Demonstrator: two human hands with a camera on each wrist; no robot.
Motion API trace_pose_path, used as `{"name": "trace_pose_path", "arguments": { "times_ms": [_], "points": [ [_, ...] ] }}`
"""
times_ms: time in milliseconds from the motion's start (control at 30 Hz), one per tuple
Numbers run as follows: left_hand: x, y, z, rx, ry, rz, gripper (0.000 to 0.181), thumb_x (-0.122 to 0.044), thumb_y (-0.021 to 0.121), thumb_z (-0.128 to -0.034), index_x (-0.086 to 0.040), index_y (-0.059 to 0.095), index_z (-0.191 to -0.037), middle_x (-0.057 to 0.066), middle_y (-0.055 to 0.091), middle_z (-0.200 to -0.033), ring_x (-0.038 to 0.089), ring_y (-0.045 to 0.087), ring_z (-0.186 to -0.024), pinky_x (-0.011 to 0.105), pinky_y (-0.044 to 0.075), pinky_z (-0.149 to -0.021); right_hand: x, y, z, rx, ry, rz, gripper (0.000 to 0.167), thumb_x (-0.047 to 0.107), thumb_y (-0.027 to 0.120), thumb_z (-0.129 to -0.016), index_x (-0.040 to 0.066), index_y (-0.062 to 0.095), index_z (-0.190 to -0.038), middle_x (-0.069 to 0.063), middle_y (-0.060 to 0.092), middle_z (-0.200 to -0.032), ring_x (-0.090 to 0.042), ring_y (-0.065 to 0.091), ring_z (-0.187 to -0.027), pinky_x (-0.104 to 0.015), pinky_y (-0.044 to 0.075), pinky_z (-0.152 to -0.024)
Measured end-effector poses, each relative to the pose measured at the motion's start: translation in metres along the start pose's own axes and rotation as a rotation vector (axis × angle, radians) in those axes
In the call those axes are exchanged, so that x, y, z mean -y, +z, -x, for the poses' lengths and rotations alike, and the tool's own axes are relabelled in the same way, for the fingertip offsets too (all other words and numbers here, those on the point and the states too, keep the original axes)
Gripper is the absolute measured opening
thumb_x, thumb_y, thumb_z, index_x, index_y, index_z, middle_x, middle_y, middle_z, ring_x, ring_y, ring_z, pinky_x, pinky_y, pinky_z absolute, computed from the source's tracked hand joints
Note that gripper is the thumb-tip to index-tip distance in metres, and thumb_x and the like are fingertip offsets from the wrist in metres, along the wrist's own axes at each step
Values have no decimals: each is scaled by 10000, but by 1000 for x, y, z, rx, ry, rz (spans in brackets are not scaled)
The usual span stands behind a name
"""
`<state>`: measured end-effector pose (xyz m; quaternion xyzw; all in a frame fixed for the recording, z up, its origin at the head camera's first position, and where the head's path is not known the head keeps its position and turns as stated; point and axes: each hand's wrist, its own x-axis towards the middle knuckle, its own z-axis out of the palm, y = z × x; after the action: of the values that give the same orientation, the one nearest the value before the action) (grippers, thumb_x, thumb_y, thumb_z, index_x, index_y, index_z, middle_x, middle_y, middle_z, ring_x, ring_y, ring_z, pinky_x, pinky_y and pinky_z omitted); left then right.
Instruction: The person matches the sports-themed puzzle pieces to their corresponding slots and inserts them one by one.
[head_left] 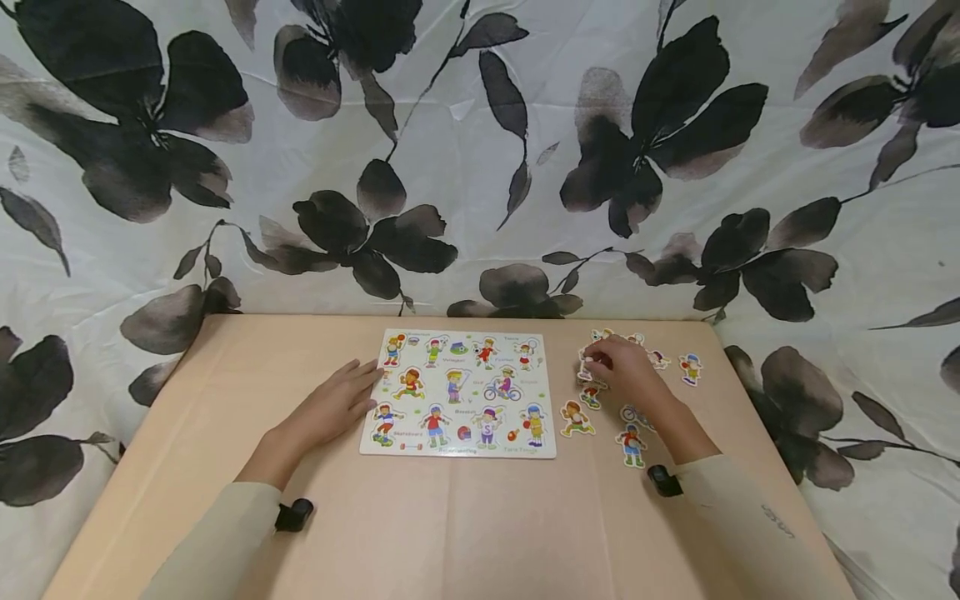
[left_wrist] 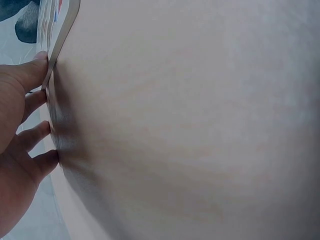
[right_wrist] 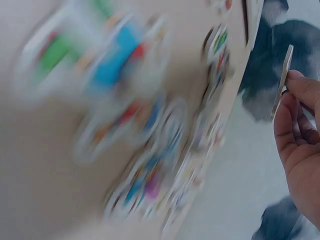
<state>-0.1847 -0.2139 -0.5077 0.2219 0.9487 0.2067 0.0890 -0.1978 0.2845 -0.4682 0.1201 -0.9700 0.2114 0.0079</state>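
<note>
A white board (head_left: 477, 396) printed with colourful cartoon children in sports poses lies flat on the table. My left hand (head_left: 330, 404) touches the board's left edge with its fingers spread and fairly straight. In the left wrist view, its thumb (left_wrist: 32, 72) meets the corner of the board (left_wrist: 65, 25). To the right of the board, my right hand (head_left: 633, 375) is raised over a group of loose puzzle pieces. Seen from the right wrist, thumb and fingers pinch a thin flat puzzle piece (right_wrist: 283, 77) edge-on, so its picture is hidden.
Several white-edged figure pieces lie right of the board, among them a running child (head_left: 577, 419), a standing child in blue (head_left: 631, 446) and one at the far right (head_left: 691, 369). The tan table (head_left: 480, 533) ends at a floral cloth (head_left: 495, 167). Pieces are blurred in the right wrist view.
</note>
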Motion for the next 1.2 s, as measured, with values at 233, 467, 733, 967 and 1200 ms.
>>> {"name": "trace_pose_path", "arguments": {
  "times_ms": [233, 467, 733, 967, 1200],
  "points": [
    [1, 2, 5, 1, -7, 11, 561, -210, 634, -1031, -21, 475, -1535, 192, 382, -1641, 503, 257, -1530, 650, 263, -1235, 45, 24, -29, 36, -71, -64, 149, 150, 723, -976, 53, 752, -1085, -76, 665, -1011, -192, 606, -875, -346, 558, -765],
    [1, 2, 8, -5, 4, 2, 556, -199, 632, -1032, -22, 475, -1535, 195, 387, -1638, 506, 264, -1526, 645, 263, -1236, 81, 48, -53, 88, -104, -89, 172, 199, 699, -1001, 101, 734, -1138, -35, 643, -1057, -170, 581, -909, -307, 557, -807],
    [0, -2, 7, 0, -7, 7, 551, -200, 633, -1032, -21, 482, -1530, 190, 381, -1642, 508, 257, -1527, 659, 266, -1229, 117, 82, -84, 105, -142, -68, 217, 269, 677, -1019, 125, 726, -1174, -11, 648, -1073, -153, 569, -920, -283, 561, -839],
    [-1, 0, 3, 1, -8, 3, 563, -228, 637, -1033, -31, 478, -1536, 186, 386, -1640, 494, 255, -1533, 654, 274, -1228, 151, 96, -100, 112, -181, -25, 204, 245, 682, -1015, 123, 730, -1172, -16, 642, -1055, -143, 571, -896, -292, 562, -842],
    [0, 1, 0, 4, -11, -4, 569, -231, 637, -1032, -30, 473, -1538, 185, 380, -1645, 490, 253, -1536, 650, 266, -1234, 165, 110, -113, 137, -201, 1, 189, 219, 650, -1029, 111, 736, -1159, -19, 633, -1040, -123, 570, -869, -274, 553, -817]
  ]
}}
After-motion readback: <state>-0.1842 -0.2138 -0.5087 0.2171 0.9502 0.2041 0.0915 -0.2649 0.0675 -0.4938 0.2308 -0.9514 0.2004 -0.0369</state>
